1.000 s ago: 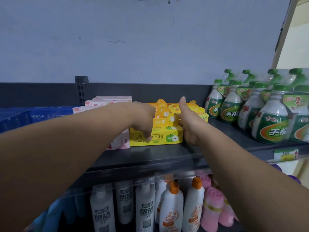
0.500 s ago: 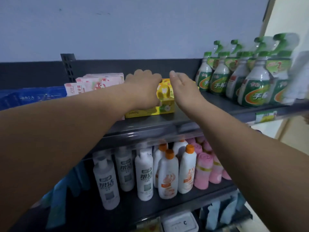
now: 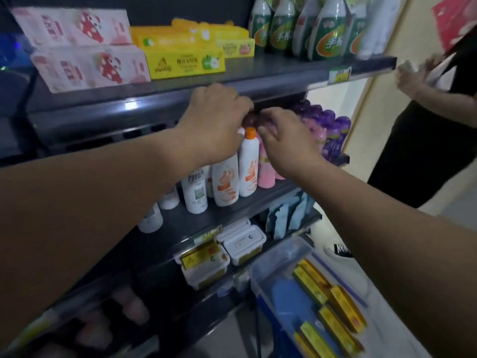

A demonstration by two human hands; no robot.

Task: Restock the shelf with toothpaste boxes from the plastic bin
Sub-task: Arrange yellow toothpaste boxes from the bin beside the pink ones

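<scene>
1. Pink boxes [image 3: 87,65]: two are counted at the left of the top shelf [image 3: 271,65], one in front and one raised behind. They face outward, presumably so the print can be read.
2. Yellow toothpaste boxes [image 3: 184,63]: these are shelved just beside the pink ones. A front box with a green apple and a second box to its right are clearly made out. More are stacked behind, but their number is blurred; at least three are judged present. The front box is set well back from the shelf lip.
3. Left hand [image 3: 214,120]: it is held in front of the shelf lip, below the yellow stack. The fingers are loosely curled downward and nothing is seen in them.
4. White bottles [image 3: 247,166]: two with orange print are counted on the shelf below, one with its orange cap showing.
5. Right hand [image 3: 286,143]: it is held near the left hand, fingers half spread and relaxed, with nothing in it. Both hands being empty, a return to the bin is judged to be the next step.
6. Green spray bottles [image 3: 327,29]: at least four are counted at the right of the top shelf.
7. Plastic bin [image 3: 281,251]: it stands on the floor at lower right. At least five toothpaste boxes in the bin [image 3: 346,308] are counted, lying flat and not yet shelved.
</scene>
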